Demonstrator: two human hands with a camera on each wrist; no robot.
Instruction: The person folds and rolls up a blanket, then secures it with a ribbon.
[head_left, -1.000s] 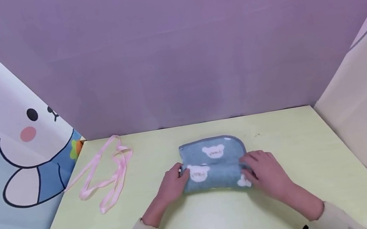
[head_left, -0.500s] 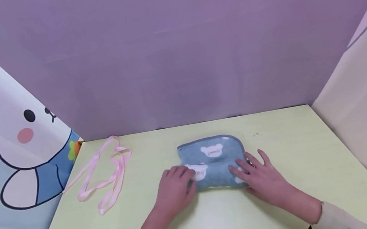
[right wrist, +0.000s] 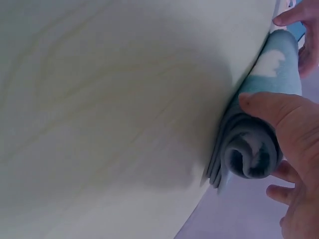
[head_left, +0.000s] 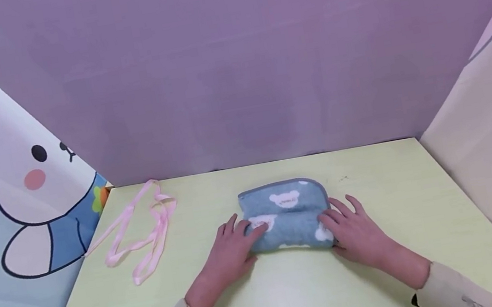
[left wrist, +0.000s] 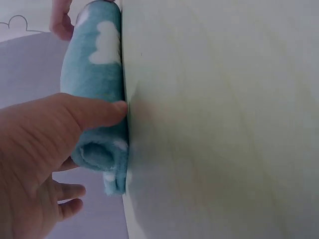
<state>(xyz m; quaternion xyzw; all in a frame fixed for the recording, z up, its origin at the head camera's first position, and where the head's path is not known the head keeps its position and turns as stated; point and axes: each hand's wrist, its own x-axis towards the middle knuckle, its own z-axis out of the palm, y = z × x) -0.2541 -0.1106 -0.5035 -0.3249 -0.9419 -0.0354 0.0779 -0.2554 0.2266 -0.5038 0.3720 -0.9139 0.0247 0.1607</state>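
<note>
A blue fleece towel (head_left: 295,229) with white bear-head patches lies partly rolled on the table, its roll on the near side and a flat flap behind. My left hand (head_left: 225,257) holds the roll's left end. In the left wrist view its thumb lies across the towel (left wrist: 94,82) while the other fingers reach behind. At the opposite end, my right hand (head_left: 359,235) holds the roll between thumb and fingers. The right wrist view shows the coiled end of the towel (right wrist: 251,154) with layered edges beneath it.
A loosely looped pink ribbon (head_left: 161,233) lies on the pale table (head_left: 290,298) at the left. A purple backdrop (head_left: 238,78) rises behind the table, with printed cloths at both sides, one showing a rabbit (head_left: 31,157).
Both hands have shifted their fingers on the roll's ends, going over its top and then settling with thumbs on the near side. The towel stays in about the same place; the ribbon has not moved.
</note>
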